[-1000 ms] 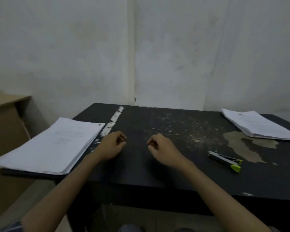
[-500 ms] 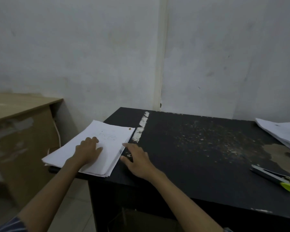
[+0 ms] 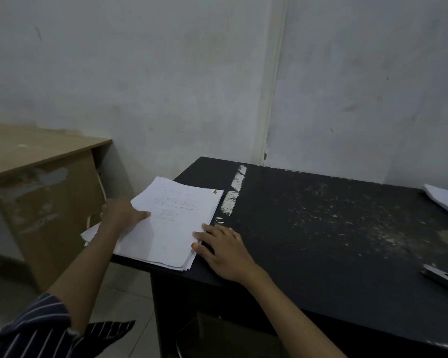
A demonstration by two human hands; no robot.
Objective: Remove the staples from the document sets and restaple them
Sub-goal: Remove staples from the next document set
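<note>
STEP: we collect document stack [image 3: 176, 228] | GRIP: left hand [image 3: 124, 215] clasps its left edge, right hand [image 3: 223, 251] flat against right edge | NEXT: we should draw it centre two-handed.

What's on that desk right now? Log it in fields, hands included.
left stack: on the black table, overhanging its left edge
golden spot: at the stack's far right corner, maybe its staple
left hand: grips the stack's left edge, thumb on top
right hand: touches the stack's right edge
stapler: right edge of view, untouched
second stack: far right
</note>
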